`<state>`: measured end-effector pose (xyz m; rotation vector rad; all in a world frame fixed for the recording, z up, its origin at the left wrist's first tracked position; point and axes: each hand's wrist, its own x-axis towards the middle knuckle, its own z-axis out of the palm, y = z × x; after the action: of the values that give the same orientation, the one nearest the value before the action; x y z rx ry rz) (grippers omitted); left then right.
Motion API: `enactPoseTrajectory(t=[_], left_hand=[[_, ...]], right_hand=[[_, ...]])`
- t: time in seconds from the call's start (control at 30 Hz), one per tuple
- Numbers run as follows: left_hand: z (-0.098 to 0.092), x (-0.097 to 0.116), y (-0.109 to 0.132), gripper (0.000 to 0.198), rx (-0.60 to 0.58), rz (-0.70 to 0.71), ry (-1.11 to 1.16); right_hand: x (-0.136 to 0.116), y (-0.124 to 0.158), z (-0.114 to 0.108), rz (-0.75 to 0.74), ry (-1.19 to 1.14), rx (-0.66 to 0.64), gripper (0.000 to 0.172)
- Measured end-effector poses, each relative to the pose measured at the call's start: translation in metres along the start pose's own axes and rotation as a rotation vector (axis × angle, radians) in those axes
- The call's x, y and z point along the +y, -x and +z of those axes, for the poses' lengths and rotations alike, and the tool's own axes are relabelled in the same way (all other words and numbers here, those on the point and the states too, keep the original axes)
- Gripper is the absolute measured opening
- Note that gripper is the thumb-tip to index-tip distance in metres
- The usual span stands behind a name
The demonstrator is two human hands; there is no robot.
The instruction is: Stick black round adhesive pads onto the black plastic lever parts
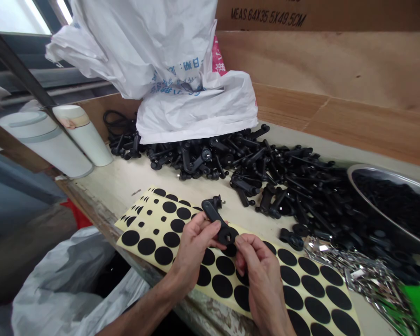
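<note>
A black plastic crank-shaped part (215, 215) is held over the sticker sheet, with a round slotted end toward me and a short stub at the far end. My left hand (194, 240) grips its arm between thumb and fingers. At the right edge of the round end, my right hand (257, 256) has thumb and forefinger pinched together; whether they hold the rim itself or a thin disc on it is hard to make out. Beneath both hands lies the pale yellow sheet (187, 237) of round black stickers, partly covered by them.
A heap of similar black parts (245, 158) spreads behind, under a white sack (196, 107). To the right are a metal bowl (388, 171) of black pieces and loose metal clips (364, 270). Two bottles (87, 135) stand left; a white bag (63, 270) hangs below the table edge.
</note>
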<state>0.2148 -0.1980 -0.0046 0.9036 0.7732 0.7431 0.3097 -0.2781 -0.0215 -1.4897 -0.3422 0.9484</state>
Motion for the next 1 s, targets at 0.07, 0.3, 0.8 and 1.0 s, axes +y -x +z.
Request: enactPoseTrajectory(t=[0.07, 0.3, 0.8, 1.0], left_hand=[[0.000, 0.000, 0.000, 0.020, -0.002, 0.005, 0.000], [-0.001, 0.000, 0.000, 0.018, -0.003, -0.001, -0.014], [-0.003, -0.003, -0.001, 0.025, 0.011, -0.004, -0.060], [-0.006, -0.006, 0.000, 0.026, 0.005, 0.025, -0.058]], right_hand=[[0.001, 0.000, 0.000, -0.002, 0.005, 0.002, 0.031], [0.001, -0.001, 0.000, -0.022, 0.023, -0.002, 0.032], [0.001, -0.002, -0.007, -0.374, 0.464, 0.028, 0.031], [0.000, -0.005, -0.012, -0.703, 0.983, 0.251, 0.027]])
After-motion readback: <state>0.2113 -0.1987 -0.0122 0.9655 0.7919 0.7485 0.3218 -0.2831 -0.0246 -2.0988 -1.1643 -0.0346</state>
